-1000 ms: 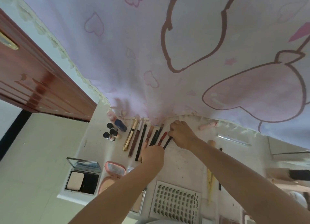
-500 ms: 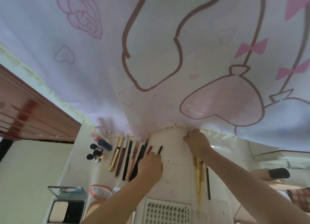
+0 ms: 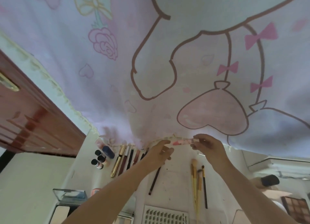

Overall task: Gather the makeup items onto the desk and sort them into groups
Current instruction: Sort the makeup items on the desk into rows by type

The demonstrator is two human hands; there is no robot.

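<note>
Both my hands hold a slim pink patterned tube (image 3: 182, 142) just above the back of the white desk (image 3: 174, 186), under the curtain's hem. My right hand (image 3: 208, 148) pinches its right end; my left hand (image 3: 161, 154) grips its left end. Behind my left arm lies a row of pens and lip tubes (image 3: 125, 158), with a gold one at its left. Small dark-capped bottles (image 3: 99, 160) stand further left. A black pencil (image 3: 154, 180) lies alone mid-desk. Three brushes (image 3: 198, 185) lie to the right.
A pink and lilac cartoon curtain (image 3: 167, 64) hangs over the desk's back edge. An open powder compact (image 3: 67, 205) sits front left, a tray of false lashes (image 3: 165, 215) front centre, an eyeshadow palette (image 3: 295, 205) far right. A red-brown wooden door (image 3: 33, 123) stands at the left.
My right hand has picked up the pink tube from under the curtain hem. My left hand left the row of pens and rose to take the tube's other end. The view tilted upward.
</note>
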